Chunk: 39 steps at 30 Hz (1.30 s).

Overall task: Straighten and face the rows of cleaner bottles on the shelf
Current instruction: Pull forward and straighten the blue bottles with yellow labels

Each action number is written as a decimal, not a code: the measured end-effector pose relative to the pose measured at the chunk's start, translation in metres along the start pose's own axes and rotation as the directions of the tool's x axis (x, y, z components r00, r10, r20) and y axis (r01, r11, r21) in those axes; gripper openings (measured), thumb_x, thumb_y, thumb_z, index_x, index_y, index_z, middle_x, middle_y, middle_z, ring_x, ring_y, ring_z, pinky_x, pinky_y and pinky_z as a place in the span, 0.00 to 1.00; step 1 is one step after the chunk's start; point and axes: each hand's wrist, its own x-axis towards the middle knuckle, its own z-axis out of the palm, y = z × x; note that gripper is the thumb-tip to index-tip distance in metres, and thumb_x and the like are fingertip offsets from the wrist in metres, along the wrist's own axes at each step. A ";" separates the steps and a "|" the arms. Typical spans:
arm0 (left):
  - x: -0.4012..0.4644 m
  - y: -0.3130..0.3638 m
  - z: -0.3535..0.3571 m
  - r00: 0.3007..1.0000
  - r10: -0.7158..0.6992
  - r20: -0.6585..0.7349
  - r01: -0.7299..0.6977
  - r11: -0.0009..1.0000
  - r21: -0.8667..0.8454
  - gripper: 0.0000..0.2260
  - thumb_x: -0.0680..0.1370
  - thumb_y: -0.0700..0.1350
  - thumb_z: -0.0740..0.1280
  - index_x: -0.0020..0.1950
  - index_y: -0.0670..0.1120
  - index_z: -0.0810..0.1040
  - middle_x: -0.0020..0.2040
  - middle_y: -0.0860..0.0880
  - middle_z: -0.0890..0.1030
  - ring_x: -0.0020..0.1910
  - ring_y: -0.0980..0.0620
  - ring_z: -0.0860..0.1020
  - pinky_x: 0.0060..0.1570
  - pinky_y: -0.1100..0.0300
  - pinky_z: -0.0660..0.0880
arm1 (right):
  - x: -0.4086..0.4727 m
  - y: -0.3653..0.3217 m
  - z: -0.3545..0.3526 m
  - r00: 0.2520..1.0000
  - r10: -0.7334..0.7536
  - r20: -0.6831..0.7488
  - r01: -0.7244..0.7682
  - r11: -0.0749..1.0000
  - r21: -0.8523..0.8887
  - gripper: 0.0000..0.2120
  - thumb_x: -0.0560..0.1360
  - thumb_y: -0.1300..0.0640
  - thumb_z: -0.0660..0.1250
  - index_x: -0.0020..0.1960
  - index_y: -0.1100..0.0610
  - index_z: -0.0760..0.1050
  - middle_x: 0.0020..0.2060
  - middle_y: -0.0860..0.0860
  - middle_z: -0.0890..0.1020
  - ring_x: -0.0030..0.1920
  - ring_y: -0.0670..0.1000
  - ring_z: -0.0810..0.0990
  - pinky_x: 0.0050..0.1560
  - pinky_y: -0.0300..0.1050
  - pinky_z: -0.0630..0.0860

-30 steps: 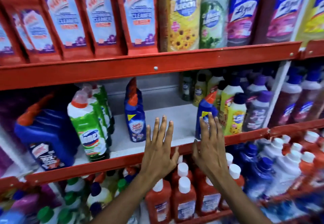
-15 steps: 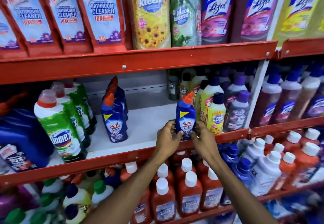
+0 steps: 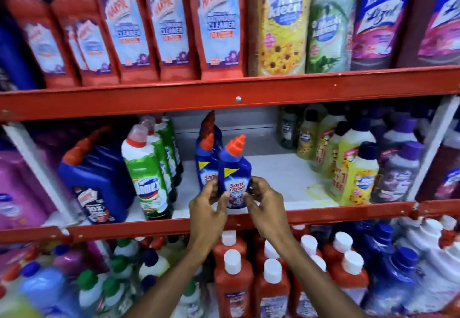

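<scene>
A blue Sani Fresh bottle (image 3: 235, 168) with an orange cap stands at the front of the middle shelf (image 3: 273, 178), its label facing me. My left hand (image 3: 207, 212) grips its lower left side and my right hand (image 3: 265, 205) grips its lower right side. Right behind it stands a short row of the same blue bottles (image 3: 206, 153). To the left is a row of green Domex bottles (image 3: 149, 183). Yellow Max Kleen bottles (image 3: 358, 178) and purple-capped bottles (image 3: 395, 175) fill the right of this shelf.
A large blue Harpic jug (image 3: 99, 180) stands at the shelf's left. Red Harpic bottles (image 3: 171, 21) and tall Max Kleen and Lizol bottles line the shelf above. Orange bottles with white caps (image 3: 234, 280) crowd the shelf below. A red shelf lip (image 3: 323, 214) runs under my hands.
Both hands closed on the blue Sani Fresh bottle, which stood next to the yellow bottles, and carried it left. It now stands in front of the other blue bottles.
</scene>
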 end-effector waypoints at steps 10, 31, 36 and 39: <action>0.006 -0.044 -0.044 0.997 -0.071 -0.028 0.075 0.984 0.160 0.14 0.80 0.39 0.69 0.65 0.45 0.79 0.53 0.48 0.89 0.49 0.53 0.87 0.53 0.52 0.84 | -0.002 -0.004 0.066 0.995 0.064 0.077 -0.062 0.997 -0.036 0.16 0.74 0.65 0.67 0.61 0.58 0.77 0.52 0.50 0.86 0.46 0.41 0.84 0.50 0.32 0.79; 0.003 -0.026 -0.037 0.892 -0.350 0.287 0.446 0.792 -0.418 0.44 0.73 0.74 0.57 0.81 0.48 0.61 0.76 0.46 0.75 0.73 0.53 0.76 0.77 0.46 0.69 | 0.001 -0.002 0.090 0.944 0.266 0.196 -0.314 0.909 0.275 0.26 0.78 0.50 0.50 0.75 0.50 0.64 0.66 0.52 0.79 0.63 0.47 0.80 0.61 0.40 0.78; 0.005 -0.023 -0.035 0.898 -0.326 0.295 0.425 0.813 -0.398 0.47 0.70 0.78 0.58 0.81 0.48 0.62 0.75 0.48 0.75 0.70 0.58 0.77 0.74 0.55 0.73 | 0.003 -0.002 0.090 0.948 0.267 0.173 -0.306 0.916 0.261 0.19 0.83 0.59 0.49 0.71 0.52 0.69 0.61 0.53 0.81 0.58 0.47 0.82 0.50 0.32 0.78; 0.005 -0.025 -0.033 0.901 -0.329 0.283 0.421 0.818 -0.391 0.49 0.70 0.79 0.58 0.82 0.49 0.60 0.77 0.48 0.73 0.73 0.56 0.75 0.78 0.49 0.69 | 0.004 -0.001 0.091 0.952 0.256 0.166 -0.294 0.918 0.266 0.19 0.83 0.60 0.50 0.71 0.53 0.69 0.60 0.53 0.81 0.58 0.47 0.82 0.49 0.30 0.77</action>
